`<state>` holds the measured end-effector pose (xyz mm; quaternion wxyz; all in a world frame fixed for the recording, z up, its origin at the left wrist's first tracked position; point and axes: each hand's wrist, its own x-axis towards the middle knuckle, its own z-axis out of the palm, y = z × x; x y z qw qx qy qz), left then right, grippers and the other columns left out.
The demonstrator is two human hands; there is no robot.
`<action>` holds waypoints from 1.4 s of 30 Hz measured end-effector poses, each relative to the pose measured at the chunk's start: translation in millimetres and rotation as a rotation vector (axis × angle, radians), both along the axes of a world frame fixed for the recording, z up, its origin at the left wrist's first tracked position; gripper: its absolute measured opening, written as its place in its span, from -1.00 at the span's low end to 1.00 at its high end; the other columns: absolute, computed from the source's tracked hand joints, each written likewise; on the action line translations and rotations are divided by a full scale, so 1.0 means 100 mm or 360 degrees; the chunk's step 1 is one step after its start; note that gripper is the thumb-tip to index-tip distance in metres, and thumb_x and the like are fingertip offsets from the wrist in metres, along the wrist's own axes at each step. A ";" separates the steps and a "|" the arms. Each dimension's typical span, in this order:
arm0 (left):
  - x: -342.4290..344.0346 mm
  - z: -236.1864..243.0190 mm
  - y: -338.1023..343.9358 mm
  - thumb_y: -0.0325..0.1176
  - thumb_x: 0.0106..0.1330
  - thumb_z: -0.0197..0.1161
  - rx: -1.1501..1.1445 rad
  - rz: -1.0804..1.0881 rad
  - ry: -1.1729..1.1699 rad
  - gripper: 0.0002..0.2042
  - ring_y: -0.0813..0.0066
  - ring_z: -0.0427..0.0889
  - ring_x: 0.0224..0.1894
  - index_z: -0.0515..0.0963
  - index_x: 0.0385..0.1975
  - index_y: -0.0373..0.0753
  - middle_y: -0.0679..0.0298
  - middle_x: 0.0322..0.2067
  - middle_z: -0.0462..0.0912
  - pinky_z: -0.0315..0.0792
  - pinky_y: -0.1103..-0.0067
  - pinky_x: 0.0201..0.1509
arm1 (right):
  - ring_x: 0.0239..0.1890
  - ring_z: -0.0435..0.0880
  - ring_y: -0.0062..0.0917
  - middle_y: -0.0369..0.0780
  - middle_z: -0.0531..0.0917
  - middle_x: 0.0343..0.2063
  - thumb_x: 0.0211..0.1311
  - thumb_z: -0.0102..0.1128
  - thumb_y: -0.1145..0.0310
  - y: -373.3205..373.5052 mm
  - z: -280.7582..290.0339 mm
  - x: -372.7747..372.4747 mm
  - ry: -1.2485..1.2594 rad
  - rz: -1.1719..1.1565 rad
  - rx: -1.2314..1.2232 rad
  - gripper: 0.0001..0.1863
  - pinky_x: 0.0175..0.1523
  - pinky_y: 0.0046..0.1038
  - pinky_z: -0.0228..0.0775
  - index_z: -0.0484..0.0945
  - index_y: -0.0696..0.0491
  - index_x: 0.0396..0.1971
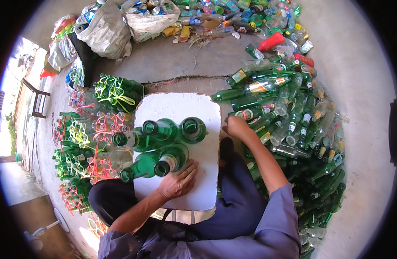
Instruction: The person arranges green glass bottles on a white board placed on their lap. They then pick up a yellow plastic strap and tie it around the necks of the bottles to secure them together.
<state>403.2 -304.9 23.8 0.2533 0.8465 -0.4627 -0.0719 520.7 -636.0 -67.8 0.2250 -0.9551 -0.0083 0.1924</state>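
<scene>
Several green glass bottles [197, 134] stand close together on a white board [207, 172] in front of me. My left hand [180, 181] rests against the lower side of the nearest bottle [175, 156], its fingers stretched out along the base. The thumb is hidden from sight. Past the board's right edge, my right hand [238, 127] is closed, with its fingers curled. It is beside a labelled green bottle [255, 112] at the edge of a heap, and whatever it holds, if anything, is hidden.
A heap of loose glass bottles [289, 112] covers the floor on the right. At left stand bottle bundles [114, 93] tied with coloured straps. Farther off are white sacks [108, 34] of cans, a pile of plastic bottles [250, 17] and a red bottle [272, 42].
</scene>
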 end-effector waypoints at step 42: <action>0.12 0.01 0.06 -0.49 0.17 0.29 0.1180 -0.0938 -0.1591 -0.48 -0.08 0.40 0.32 0.39 0.16 -0.44 -0.06 0.23 0.44 0.32 0.18 0.38 | -0.13 0.55 -0.39 -0.28 0.55 -0.33 0.15 0.07 0.20 0.43 -1.28 1.05 -0.1133 0.0185 -0.0521 -0.82 0.09 0.14 0.29 0.58 -0.06 -0.41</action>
